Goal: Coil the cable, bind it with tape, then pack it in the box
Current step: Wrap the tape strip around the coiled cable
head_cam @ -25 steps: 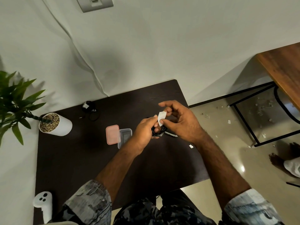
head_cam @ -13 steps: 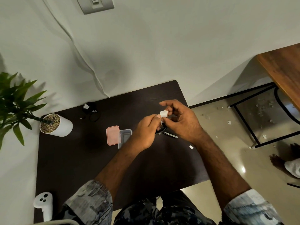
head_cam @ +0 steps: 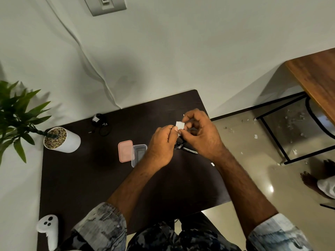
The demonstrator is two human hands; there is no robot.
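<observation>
Cable, thin black coil (head_cam: pixel 179 146) mid-frame: light, floppy, springy | my left hand (head_cam: pixel 161 145) pinches loops | right hand (head_cam: pixel 199 134) pinches small white tape piece (head_cam: pixel 180 126) | hold at crossing.

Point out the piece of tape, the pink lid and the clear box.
piece of tape (head_cam: pixel 180 125): head view, middle of the white strip.
pink lid (head_cam: pixel 125 151): head view, centre of its top.
clear box (head_cam: pixel 139 151): head view, inside its open cavity.

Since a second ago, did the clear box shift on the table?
No. The clear box sits beside the pink lid as before, at the same offset from the white plant pot.
</observation>
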